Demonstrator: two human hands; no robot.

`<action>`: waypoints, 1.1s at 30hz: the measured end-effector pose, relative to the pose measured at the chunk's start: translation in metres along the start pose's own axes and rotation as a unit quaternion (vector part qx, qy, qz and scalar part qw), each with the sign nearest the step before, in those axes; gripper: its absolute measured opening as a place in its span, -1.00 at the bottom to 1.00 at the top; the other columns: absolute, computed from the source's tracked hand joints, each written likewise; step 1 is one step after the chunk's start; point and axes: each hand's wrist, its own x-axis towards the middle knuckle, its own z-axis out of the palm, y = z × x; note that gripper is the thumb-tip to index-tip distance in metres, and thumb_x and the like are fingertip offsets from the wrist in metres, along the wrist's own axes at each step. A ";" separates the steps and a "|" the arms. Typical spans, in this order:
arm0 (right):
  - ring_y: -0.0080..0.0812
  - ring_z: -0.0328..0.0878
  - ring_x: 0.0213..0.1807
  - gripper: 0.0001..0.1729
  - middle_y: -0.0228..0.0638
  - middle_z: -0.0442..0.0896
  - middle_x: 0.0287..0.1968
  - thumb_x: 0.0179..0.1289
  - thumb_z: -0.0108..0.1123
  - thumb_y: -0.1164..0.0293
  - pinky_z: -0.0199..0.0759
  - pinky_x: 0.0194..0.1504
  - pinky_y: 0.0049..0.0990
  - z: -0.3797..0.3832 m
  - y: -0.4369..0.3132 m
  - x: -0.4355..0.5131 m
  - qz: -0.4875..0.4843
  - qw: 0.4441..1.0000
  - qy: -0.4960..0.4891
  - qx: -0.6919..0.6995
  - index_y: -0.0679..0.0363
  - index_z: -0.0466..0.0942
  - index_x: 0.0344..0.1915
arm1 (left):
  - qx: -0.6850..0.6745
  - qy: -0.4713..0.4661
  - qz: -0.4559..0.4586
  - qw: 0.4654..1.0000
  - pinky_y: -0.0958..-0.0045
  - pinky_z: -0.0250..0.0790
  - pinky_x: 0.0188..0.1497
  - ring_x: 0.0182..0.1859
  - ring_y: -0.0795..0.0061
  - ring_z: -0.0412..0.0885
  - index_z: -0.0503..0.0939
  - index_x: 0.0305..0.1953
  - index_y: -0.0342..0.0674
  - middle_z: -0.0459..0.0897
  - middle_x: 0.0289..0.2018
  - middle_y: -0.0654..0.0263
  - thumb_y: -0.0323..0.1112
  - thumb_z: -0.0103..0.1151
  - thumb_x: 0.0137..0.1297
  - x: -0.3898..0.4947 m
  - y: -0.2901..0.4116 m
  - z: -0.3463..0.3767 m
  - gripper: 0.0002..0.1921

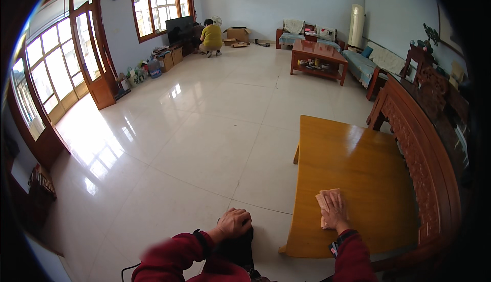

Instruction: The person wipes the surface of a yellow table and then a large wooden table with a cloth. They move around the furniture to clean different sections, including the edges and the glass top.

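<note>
My right hand [334,212] presses down on a folded pink-orange cloth [326,201], its fingers spread along the cloth. Beneath it is the yellow-brown top of a low wooden table [353,159], with the cloth near the table's left edge. My left hand [234,222] rests over my knee in dark trousers [239,247], fingers curled together and holding nothing visible. Both arms wear red sleeves with dark cuffs.
A carved wooden sideboard [414,167] lines the table's right side. Farther off stand a red-brown coffee table [318,49] and a sofa [360,65]. A person in a yellow top [211,36] crouches near a television [179,28]. An open wooden door [90,55] is at left.
</note>
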 end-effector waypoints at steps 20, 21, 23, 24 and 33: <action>-0.06 -0.35 0.66 -0.34 -0.26 -0.10 0.64 0.46 -0.12 0.07 -0.41 0.59 -0.02 -0.006 0.259 -0.222 0.274 0.956 -0.006 -0.106 0.11 0.27 0.45 | 0.027 -0.058 0.006 0.998 0.18 0.41 -0.05 -0.22 0.13 0.62 0.57 -0.35 -0.16 0.64 -0.37 0.22 -0.22 0.15 0.27 0.016 0.020 0.007 -0.84; -0.06 -0.35 0.66 -0.35 -0.26 -0.10 0.64 0.46 -0.12 0.07 -0.41 0.59 -0.02 -0.007 0.263 -0.222 0.278 0.955 -0.008 -0.107 0.11 0.28 0.44 | 0.028 -0.067 0.002 0.997 0.18 0.41 -0.05 -0.22 0.13 0.62 0.57 -0.35 -0.16 0.64 -0.38 0.22 -0.21 0.15 0.27 0.017 0.022 0.008 -0.84; -0.06 -0.35 0.66 -0.36 -0.27 -0.10 0.64 0.46 -0.13 0.07 -0.42 0.59 -0.01 -0.010 0.272 -0.215 0.275 0.955 -0.007 -0.108 0.12 0.30 0.43 | 0.031 -0.076 0.000 0.997 0.18 0.41 -0.05 -0.23 0.13 0.62 0.58 -0.36 -0.16 0.64 -0.38 0.22 -0.20 0.15 0.27 0.018 0.024 0.008 -0.83; -0.06 -0.36 0.66 -0.36 -0.27 -0.10 0.64 0.46 -0.13 0.08 -0.42 0.59 -0.01 -0.011 0.275 -0.208 0.274 0.955 -0.006 -0.111 0.12 0.31 0.42 | 0.031 -0.074 0.002 0.997 0.18 0.41 -0.04 -0.23 0.13 0.62 0.58 -0.36 -0.16 0.64 -0.37 0.22 -0.20 0.16 0.28 0.018 0.025 0.008 -0.83; -0.08 -0.36 0.66 -0.40 -0.27 -0.09 0.64 0.47 -0.16 0.10 -0.45 0.59 0.01 -0.023 0.256 -0.096 0.231 0.967 -0.024 -0.103 0.14 0.40 0.36 | 0.020 -0.057 0.015 0.998 0.21 0.43 -0.12 -0.29 0.16 0.62 0.57 -0.36 -0.16 0.62 -0.40 0.24 -0.22 0.19 0.24 0.022 0.018 0.010 -0.84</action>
